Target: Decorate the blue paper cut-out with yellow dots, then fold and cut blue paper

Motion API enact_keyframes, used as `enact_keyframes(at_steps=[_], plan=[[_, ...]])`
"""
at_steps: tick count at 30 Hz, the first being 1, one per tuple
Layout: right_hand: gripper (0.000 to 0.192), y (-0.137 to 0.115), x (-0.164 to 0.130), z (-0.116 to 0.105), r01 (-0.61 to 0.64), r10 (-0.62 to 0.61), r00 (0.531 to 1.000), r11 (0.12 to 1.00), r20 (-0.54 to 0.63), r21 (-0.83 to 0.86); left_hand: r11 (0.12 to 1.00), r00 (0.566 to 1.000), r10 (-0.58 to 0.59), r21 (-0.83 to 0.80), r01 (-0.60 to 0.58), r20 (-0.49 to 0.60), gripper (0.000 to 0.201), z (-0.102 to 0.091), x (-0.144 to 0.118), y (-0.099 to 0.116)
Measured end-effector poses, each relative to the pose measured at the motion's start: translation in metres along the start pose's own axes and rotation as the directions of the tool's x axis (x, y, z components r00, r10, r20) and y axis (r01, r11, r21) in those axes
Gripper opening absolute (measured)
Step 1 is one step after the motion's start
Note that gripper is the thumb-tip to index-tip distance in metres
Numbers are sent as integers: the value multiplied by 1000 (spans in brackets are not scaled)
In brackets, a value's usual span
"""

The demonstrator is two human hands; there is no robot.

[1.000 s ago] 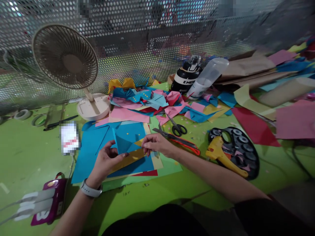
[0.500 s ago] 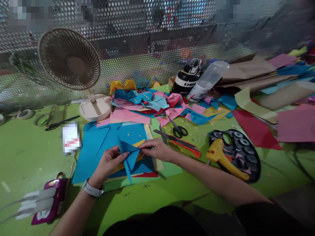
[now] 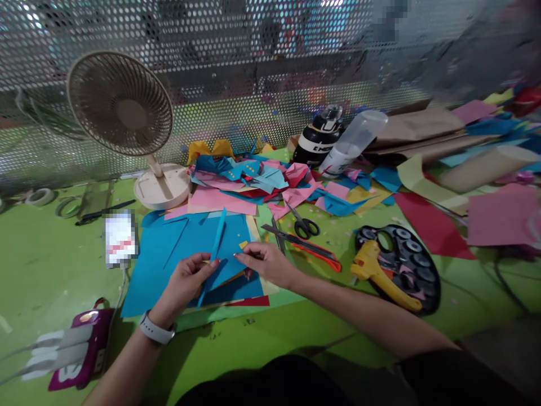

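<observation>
The left hand [image 3: 186,280] pinches a narrow folded strip of blue paper [image 3: 214,248] that stands edge-on, tilted up and away over a stack of blue sheets [image 3: 169,254] on the green surface [image 3: 51,265]. The right hand [image 3: 264,262] is close beside it, fingertips closed on the strip's near part. To the right lie 2 pairs of scissors [image 3: 302,224], a yellow glue gun [image 3: 378,270] and a dark paint tray [image 3: 418,265]. A fan [image 3: 122,110] stands far left.
</observation>
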State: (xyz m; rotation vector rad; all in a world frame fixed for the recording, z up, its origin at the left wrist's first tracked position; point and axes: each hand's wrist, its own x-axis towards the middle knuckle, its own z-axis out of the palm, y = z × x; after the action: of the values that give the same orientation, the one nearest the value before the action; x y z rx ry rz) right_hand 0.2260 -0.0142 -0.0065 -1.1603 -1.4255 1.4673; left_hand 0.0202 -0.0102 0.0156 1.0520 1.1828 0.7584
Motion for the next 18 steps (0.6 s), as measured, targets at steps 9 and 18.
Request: enact_keyframes(at_steps=[9,18], plan=[[42,-7,7,-3,-101,119,990,975,-81,199,996,998,-51,-79,48,-37,36,-1,0,9],[29,-44,-2,-59,-58,58,998,952,-11,-299,999,991,30,-17,-33,-128,30,-10,5,7]])
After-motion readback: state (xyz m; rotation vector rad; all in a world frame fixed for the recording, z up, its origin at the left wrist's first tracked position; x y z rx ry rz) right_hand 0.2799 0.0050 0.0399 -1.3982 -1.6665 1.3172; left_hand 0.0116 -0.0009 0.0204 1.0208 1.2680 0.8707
